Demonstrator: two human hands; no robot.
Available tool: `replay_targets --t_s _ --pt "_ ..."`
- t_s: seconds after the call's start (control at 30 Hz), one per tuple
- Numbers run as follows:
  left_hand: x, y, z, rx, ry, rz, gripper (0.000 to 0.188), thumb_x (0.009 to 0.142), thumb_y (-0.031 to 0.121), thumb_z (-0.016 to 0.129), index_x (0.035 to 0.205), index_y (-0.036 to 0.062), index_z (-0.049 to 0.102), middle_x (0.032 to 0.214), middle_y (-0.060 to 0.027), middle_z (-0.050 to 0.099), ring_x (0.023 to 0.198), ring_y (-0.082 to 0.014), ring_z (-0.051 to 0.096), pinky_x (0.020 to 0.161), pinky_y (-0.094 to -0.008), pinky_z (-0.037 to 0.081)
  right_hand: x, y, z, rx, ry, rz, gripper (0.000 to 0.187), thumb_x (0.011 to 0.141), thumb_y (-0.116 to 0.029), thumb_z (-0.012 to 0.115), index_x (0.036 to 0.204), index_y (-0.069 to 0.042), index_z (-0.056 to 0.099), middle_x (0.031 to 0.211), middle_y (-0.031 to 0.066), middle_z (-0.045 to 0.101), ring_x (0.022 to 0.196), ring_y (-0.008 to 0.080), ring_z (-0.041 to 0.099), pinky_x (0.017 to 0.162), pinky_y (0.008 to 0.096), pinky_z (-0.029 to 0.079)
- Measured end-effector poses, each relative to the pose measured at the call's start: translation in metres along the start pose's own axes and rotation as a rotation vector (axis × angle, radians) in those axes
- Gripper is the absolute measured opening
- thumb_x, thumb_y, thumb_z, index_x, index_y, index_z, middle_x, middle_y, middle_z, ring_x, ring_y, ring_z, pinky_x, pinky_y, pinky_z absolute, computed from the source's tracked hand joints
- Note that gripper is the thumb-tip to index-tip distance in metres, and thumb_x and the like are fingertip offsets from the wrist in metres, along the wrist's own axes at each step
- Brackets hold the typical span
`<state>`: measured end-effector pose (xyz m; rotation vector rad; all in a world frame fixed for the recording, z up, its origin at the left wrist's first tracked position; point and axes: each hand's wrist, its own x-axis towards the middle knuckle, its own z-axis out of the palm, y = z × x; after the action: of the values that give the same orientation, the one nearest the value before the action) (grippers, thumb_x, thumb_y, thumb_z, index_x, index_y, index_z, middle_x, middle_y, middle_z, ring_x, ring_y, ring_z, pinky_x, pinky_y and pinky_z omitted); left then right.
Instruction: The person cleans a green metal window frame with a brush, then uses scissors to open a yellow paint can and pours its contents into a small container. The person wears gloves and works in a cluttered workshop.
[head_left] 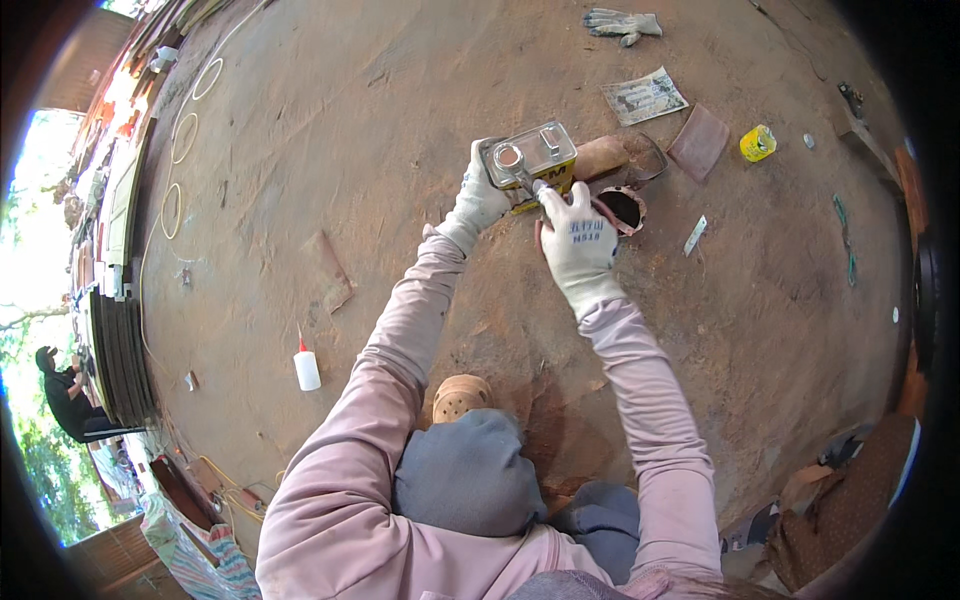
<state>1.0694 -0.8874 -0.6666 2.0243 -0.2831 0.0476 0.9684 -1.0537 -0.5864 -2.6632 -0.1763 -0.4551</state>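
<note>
My left hand (482,192), in a white glove, grips the side of a rectangular metal can (545,147) with a silver top and a yellow and black side. A round cap (509,157) sits on the can's top, beside a small raised handle. My gloved right hand (582,245) is at the can's near side, fingers bent, its fingertips by a thin dark metal piece reaching to the cap. What lies in its palm is mostly hidden. Just right of it stands a round open container (626,210) with a dark inside. Behind that lies a brownish cylindrical piece (602,158).
A spare glove (622,24), a printed sheet (645,97), a reddish flat piece (699,143) and a yellow tin (758,143) lie on the dirt floor. A white bottle with a red nozzle (306,368) is left of my foot. A person (68,395) sits far left.
</note>
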Motion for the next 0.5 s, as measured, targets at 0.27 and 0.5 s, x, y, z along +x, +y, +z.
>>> replay_targets --t_s 0.27,0.5 --pt "-0.004 0.015 -0.003 0.031 0.023 -0.073 0.088 0.064 0.015 0.094 0.131 0.0061 0.038 0.121 -0.0112 0.060 0.111 -0.0200 0.059 0.095 -0.0347 0.051 -0.019 -0.018 0.073 0.837 0.321 0.365 0.042 0.075 -0.010 0.081 0.115 -0.006 0.069 0.091 0.0101 0.059 0.084 0.0270 0.065 0.076 0.0364 0.053" --pt "-0.019 0.025 0.018 -0.069 0.145 -0.084 0.083 0.066 0.016 0.094 0.128 0.0064 0.039 0.119 -0.0093 0.061 0.106 -0.0176 0.062 0.089 -0.0322 0.055 -0.017 0.009 -0.018 0.055 0.102 0.121 0.043 0.075 -0.021 0.077 0.118 -0.021 0.073 0.094 0.0046 0.059 0.083 0.0224 0.065 0.069 0.0355 0.053"
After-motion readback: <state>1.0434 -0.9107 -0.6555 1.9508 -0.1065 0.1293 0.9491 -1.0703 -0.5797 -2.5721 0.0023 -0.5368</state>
